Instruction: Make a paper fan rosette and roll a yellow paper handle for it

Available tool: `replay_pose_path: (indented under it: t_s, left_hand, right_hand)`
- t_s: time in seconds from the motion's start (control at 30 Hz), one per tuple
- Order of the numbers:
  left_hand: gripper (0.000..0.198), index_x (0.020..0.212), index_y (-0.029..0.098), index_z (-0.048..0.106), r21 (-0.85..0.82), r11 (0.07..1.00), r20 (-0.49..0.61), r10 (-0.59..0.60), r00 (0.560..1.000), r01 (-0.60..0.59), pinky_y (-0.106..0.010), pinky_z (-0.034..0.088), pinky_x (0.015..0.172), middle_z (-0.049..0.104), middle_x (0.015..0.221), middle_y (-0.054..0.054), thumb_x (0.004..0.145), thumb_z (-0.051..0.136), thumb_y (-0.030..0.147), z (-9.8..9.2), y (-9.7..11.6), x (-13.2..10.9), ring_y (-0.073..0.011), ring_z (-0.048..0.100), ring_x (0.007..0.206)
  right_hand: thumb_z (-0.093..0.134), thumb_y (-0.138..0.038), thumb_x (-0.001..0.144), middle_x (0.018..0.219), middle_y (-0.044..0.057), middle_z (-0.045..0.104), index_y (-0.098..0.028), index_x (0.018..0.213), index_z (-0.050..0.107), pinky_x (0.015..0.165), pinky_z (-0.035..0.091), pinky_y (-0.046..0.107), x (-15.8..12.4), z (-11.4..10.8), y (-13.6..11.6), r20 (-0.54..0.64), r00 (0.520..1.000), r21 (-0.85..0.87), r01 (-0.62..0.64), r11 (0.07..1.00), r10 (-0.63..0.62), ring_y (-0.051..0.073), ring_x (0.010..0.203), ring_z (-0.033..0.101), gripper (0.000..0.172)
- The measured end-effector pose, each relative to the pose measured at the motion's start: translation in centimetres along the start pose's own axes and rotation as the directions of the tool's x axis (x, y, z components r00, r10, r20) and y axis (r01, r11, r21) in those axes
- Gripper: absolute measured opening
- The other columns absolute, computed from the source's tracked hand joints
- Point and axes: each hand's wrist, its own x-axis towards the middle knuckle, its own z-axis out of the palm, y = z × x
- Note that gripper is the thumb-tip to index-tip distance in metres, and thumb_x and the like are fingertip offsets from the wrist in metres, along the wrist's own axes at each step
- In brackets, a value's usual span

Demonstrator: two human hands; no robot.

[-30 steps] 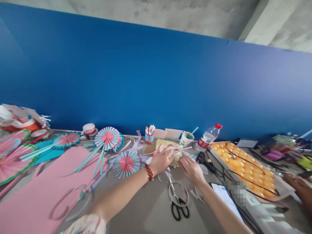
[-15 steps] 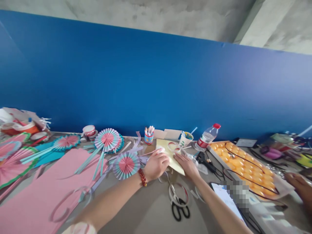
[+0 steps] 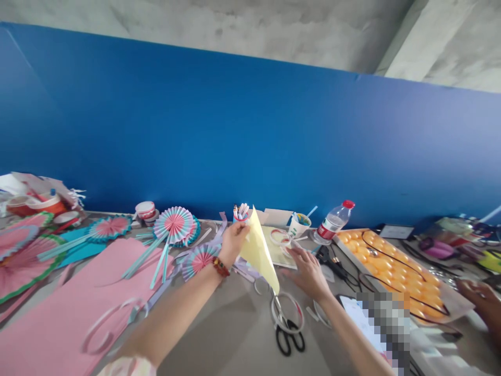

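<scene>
My left hand, with a beaded bracelet at the wrist, pinches the edge of a pale yellow paper sheet. The sheet is raised and tilted, its lower corner close to the scissors' blades. To its right, my right hand hovers with fingers apart and nothing in them. More yellow paper lies flat behind, with a tape roll on it. Black-handled scissors lie on the table in front, partly within another tape roll.
Folded paper rosettes and pink paper lie left. Behind stand a pen cup, a paper cup and a water bottle. On the right are a tray of orange balls, a phone and another person's hand.
My left hand has lifted the yellow sheet off the table and tilted it up. My right hand has come off the paper, its fingers now spread.
</scene>
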Motion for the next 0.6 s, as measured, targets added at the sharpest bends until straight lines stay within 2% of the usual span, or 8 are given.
replay_pose_path:
  t_s: [0.07,0.17,0.2,0.27,0.33,0.4,0.47,0.6]
  left_hand:
    - [0.026,0.079,0.015,0.062,0.006,0.998,-0.007,-0.07,0.998,0.07,-0.023,0.038,0.044,0.056,0.056,0.001,0.092,0.049,0.034,0.0,-1.1,-0.1,-0.0128,0.052,0.047]
    - [0.024,0.08,0.014,0.063,0.048,0.989,0.002,-0.14,0.99,0.14,-0.024,0.042,0.049,0.059,0.061,0.0,0.092,0.052,0.031,0.2,-2.4,-0.7,-0.0145,0.057,0.054]
    - [0.024,0.082,0.014,0.064,0.069,0.986,0.016,-0.155,0.988,0.153,-0.025,0.044,0.052,0.061,0.064,-0.001,0.093,0.052,0.031,0.3,-2.7,-0.9,-0.0153,0.059,0.058]
    - [0.023,0.092,0.013,0.065,0.118,0.979,0.06,-0.172,0.983,0.164,-0.028,0.051,0.061,0.066,0.077,-0.004,0.096,0.052,0.031,0.5,-3.0,-1.2,-0.0174,0.064,0.069]
    - [0.025,0.11,0.013,0.063,0.176,0.973,0.114,-0.17,0.979,0.149,-0.035,0.056,0.075,0.067,0.103,-0.007,0.096,0.055,0.032,0.5,-3.1,-1.3,-0.0205,0.066,0.088]
    - [0.033,0.122,0.015,0.058,0.245,0.964,0.16,-0.149,0.976,0.107,-0.042,0.055,0.085,0.06,0.122,-0.009,0.095,0.059,0.034,0.3,-3.1,-1.3,-0.0223,0.063,0.102]
    - [0.032,0.124,0.016,0.057,0.323,0.945,0.189,-0.111,0.976,0.045,-0.044,0.054,0.087,0.062,0.12,-0.01,0.096,0.057,0.033,-0.2,-3.0,-1.3,-0.0239,0.063,0.103]
    - [0.045,0.134,0.012,0.05,0.455,0.88,0.246,0.021,0.969,-0.135,-0.053,0.046,0.097,0.064,0.117,-0.018,0.093,0.057,0.029,-1.7,-2.3,-1.2,-0.0364,0.058,0.117]
  right_hand:
    - [0.068,-0.051,0.078,0.147,0.015,0.046,-0.025,0.151,0.035,0.11,0.033,0.055,-1.0,-0.7,-1.7,0.025,0.999,0.083,0.03,0.996,-0.032,0.035,0.135,0.043,0.084]
    - [0.076,-0.051,0.071,0.152,0.013,0.041,-0.026,0.156,0.02,0.109,0.038,0.048,-2.1,-1.7,-5.1,0.116,0.985,0.539,0.045,0.841,-0.127,0.031,0.139,0.039,0.105]
    - [0.075,-0.051,0.071,0.148,0.013,0.046,-0.026,0.155,0.023,0.107,0.04,0.047,-2.2,-2.0,-6.2,0.116,0.99,0.613,-0.006,0.79,-0.083,0.031,0.136,0.044,0.102]
    - [0.074,-0.047,0.073,0.131,0.01,0.063,-0.026,0.143,0.048,0.1,0.046,0.042,-1.9,-2.1,-7.8,0.043,0.978,0.677,-0.178,0.714,0.204,0.029,0.119,0.059,0.078]
    - [0.07,-0.048,0.075,0.098,0.008,0.075,-0.021,0.112,0.071,0.081,0.053,0.035,-1.3,-2.0,-8.2,-0.011,0.904,0.721,-0.29,0.63,0.428,0.028,0.091,0.068,0.047]
    - [0.066,-0.05,0.075,0.075,0.007,0.073,-0.016,0.091,0.075,0.064,0.052,0.031,-0.9,-1.7,-7.5,-0.044,0.843,0.749,-0.328,0.576,0.537,0.024,0.07,0.066,0.038]
    - [0.066,-0.05,0.073,0.07,0.006,0.071,-0.013,0.09,0.073,0.055,0.049,0.028,-0.8,-1.6,-6.1,-0.076,0.779,0.787,-0.337,0.517,0.623,0.022,0.063,0.063,0.042]
    - [0.068,-0.051,0.07,0.087,0.006,0.072,-0.013,0.106,0.066,0.052,0.048,0.025,-2.0,-2.4,-3.7,-0.114,0.61,0.873,-0.315,0.372,0.784,0.019,0.068,0.063,0.053]
